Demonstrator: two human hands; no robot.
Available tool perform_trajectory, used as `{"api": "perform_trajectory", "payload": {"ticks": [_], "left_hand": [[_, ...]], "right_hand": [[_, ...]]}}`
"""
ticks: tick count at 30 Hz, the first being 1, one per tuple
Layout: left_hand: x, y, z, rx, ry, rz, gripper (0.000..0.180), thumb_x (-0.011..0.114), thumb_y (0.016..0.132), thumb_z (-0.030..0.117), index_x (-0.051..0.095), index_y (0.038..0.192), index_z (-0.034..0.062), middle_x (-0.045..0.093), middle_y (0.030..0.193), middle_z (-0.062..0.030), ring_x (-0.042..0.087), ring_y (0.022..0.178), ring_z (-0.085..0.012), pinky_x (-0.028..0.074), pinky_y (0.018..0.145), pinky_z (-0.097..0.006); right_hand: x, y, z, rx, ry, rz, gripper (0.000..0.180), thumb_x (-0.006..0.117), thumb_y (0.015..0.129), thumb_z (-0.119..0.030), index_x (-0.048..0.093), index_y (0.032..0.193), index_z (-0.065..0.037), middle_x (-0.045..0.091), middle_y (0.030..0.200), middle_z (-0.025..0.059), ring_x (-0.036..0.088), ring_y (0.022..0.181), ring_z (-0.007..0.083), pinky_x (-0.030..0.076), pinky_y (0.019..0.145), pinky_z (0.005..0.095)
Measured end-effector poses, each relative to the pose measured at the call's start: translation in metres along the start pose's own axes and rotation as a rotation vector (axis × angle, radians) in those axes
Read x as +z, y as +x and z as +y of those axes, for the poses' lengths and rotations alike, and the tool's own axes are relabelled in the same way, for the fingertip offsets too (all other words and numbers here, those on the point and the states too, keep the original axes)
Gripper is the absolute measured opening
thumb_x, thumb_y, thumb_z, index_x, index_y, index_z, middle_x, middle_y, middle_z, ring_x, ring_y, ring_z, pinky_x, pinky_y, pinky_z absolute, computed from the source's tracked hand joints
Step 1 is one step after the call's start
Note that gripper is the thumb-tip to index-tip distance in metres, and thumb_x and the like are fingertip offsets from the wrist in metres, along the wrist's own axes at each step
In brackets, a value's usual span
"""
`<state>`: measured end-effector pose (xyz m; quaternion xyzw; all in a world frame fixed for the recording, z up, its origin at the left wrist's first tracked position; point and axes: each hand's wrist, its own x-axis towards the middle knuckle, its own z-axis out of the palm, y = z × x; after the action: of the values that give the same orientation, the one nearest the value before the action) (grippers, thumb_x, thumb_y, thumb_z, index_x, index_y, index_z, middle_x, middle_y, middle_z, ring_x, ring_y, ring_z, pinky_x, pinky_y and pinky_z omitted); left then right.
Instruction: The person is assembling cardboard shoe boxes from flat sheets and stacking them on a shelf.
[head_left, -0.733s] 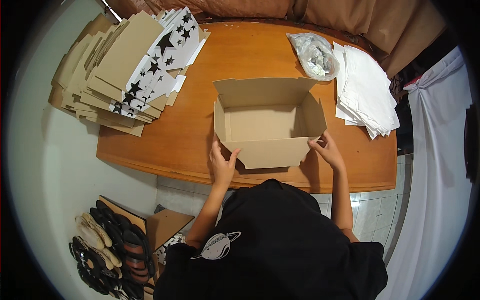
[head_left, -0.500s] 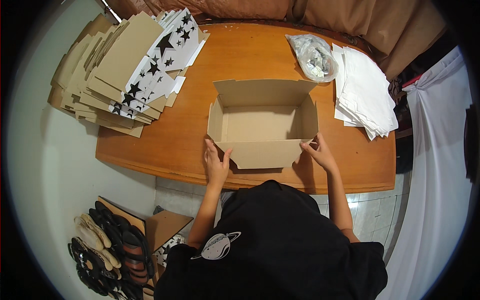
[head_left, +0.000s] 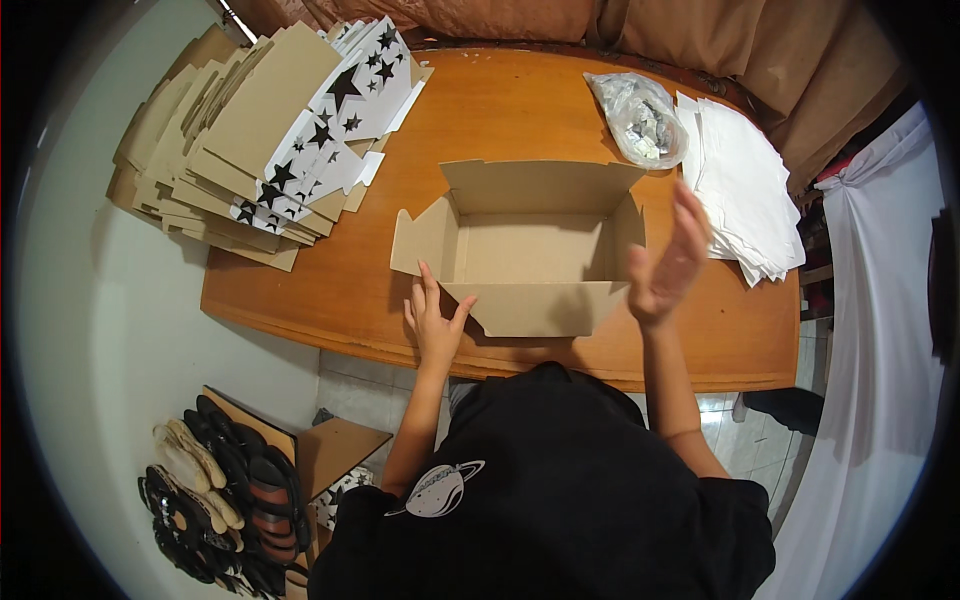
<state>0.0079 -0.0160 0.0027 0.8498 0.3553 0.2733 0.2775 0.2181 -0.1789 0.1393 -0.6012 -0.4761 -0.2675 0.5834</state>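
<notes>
An open brown cardboard box [head_left: 535, 245] stands on the wooden table in front of me, its inside bare. Its back flap rises upright, and the front flap [head_left: 530, 310] hangs toward me. On the left side a side flap [head_left: 408, 245] sticks outward. My left hand [head_left: 436, 318] is open at the box's front left corner, fingertips against the cardboard and thumb apart. Beside the box's right wall my right hand [head_left: 668, 262] is raised, slightly smeared by motion, with its fingers stretched up and nothing in it.
Flat cardboard pieces [head_left: 265, 110], some white with black stars, are piled at the table's [head_left: 500, 110] back left. At the back right lie a clear plastic bag [head_left: 640, 125] and white paper sheets [head_left: 735, 185]. Shoes [head_left: 225, 490] hang low on the left.
My right hand has let go of the front right corner and risen beside the box. The left side flap has swung outward. My left hand stays near the front left corner.
</notes>
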Motion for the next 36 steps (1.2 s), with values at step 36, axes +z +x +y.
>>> {"api": "perform_trajectory", "payload": {"ticks": [36], "left_hand": [[0.007, 0.001, -0.001, 0.092, 0.126, -0.007, 0.093, 0.068, 0.075, 0.045, 0.017, 0.142, 0.0049, 0.038, 0.137, -0.017, 0.014, 0.135, -0.0395, 0.001, 0.101, -0.065]], "right_hand": [[0.014, -0.072, 0.087, 0.303, -0.346, -0.886, 0.068, 0.04, 0.068, 0.022, 0.048, 0.127, -0.01, 0.039, 0.138, 0.0092, 0.03, 0.131, 0.0328, 0.019, 0.108, 0.0493]]}}
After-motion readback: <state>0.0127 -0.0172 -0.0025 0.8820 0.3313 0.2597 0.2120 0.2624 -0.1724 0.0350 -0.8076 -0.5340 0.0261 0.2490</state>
